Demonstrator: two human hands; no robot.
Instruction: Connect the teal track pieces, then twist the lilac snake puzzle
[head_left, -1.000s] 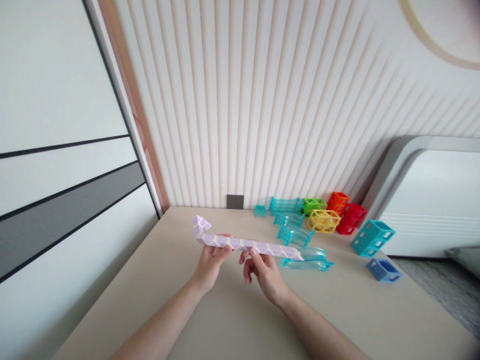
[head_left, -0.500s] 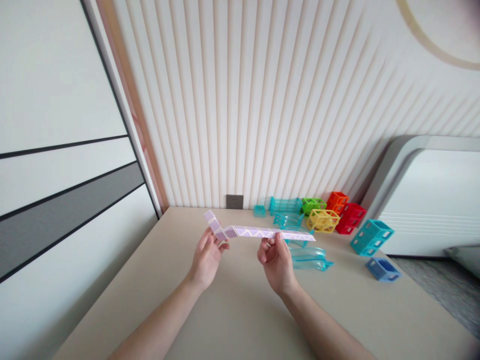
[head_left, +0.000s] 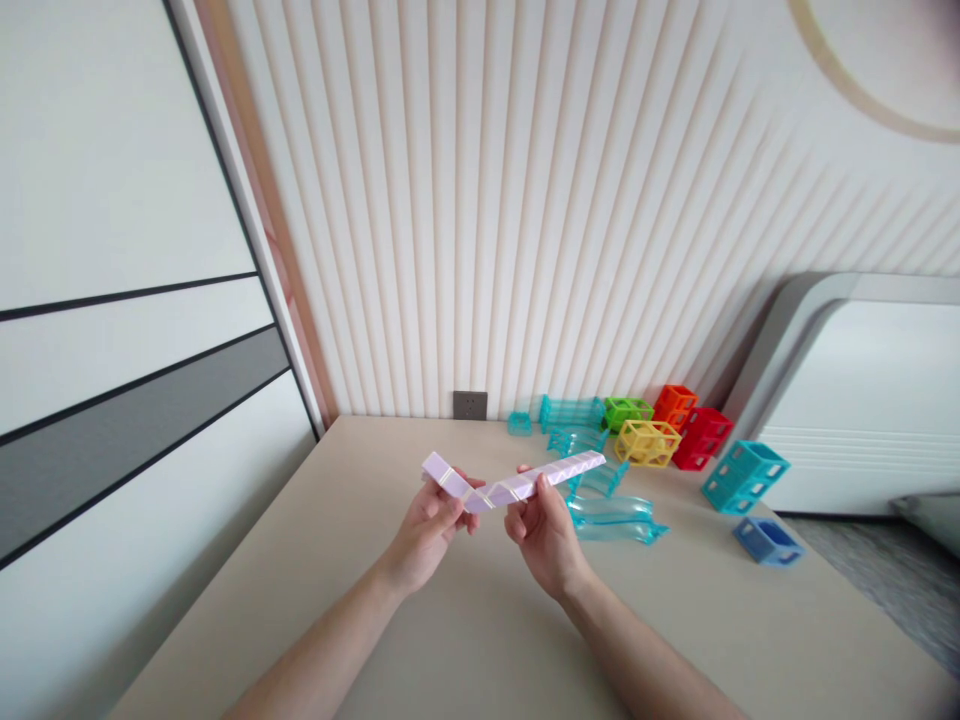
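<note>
Between my hands, above the table, is a purple and white snake puzzle (head_left: 514, 487) made of hinged wedge segments. It bends into a shallow V, with a short arm to the left and a longer straight arm rising to the right. My left hand (head_left: 426, 530) grips the short arm near the bend, thumb on the front. My right hand (head_left: 547, 530) pinches the long arm around its middle, thumb on top and fingers partly hidden behind it. Both ends of the puzzle stick out free past the hands.
Clear teal track pieces (head_left: 615, 519) lie right of my hands on the beige table (head_left: 465, 620). Beyond them stand open-frame blocks: green (head_left: 627, 413), yellow (head_left: 648, 443), orange (head_left: 675, 406), red (head_left: 702, 438), teal (head_left: 745, 477) and blue (head_left: 768, 541). A ribbed wall (head_left: 495, 200) with a socket (head_left: 470, 405) borders the back.
The puzzle's long arm has tilted up at its right end, and the bend has shifted right and down. My left hand has moved a little right and closed more firmly on the short arm.
</note>
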